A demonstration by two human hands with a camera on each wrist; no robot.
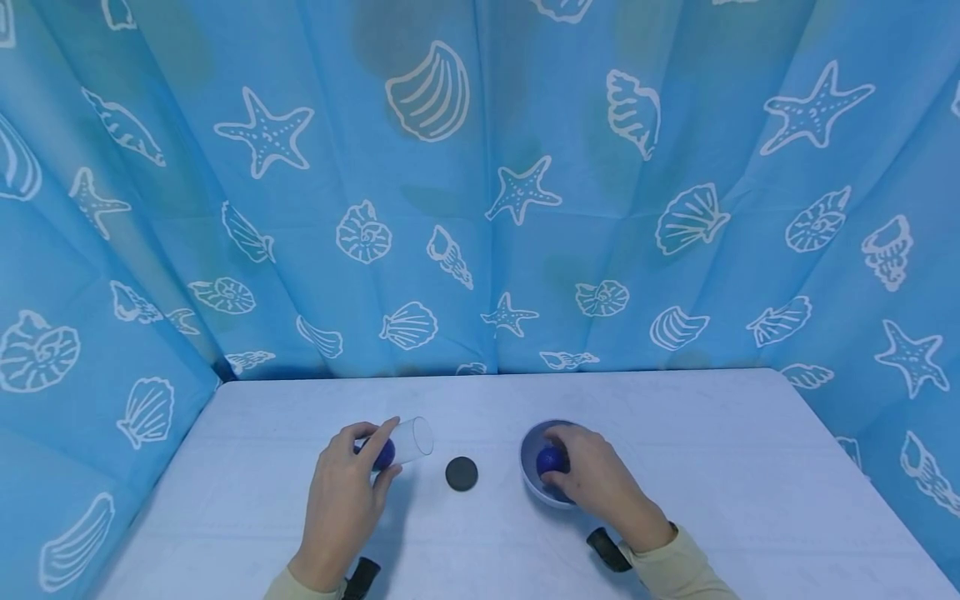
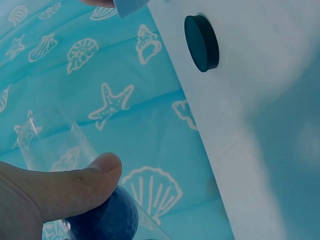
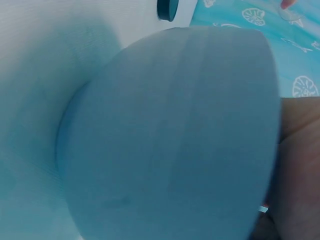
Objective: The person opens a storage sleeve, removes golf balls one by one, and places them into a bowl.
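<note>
My left hand grips a clear jar tipped nearly on its side above the table, its mouth toward the right. A dark blue ball lies inside its lower end, partly behind my fingers. In the left wrist view the thumb presses along the jar's wall beside the ball. My right hand reaches into a grey-blue bowl and pinches another dark blue ball between thumb and fingers. From the right wrist the bowl's outer wall hides the ball and most of the fingers.
A black round lid lies on the white-covered table between the jar and the bowl. Behind the table hangs a blue curtain with white shells and starfish. Dark straps show at both wrists.
</note>
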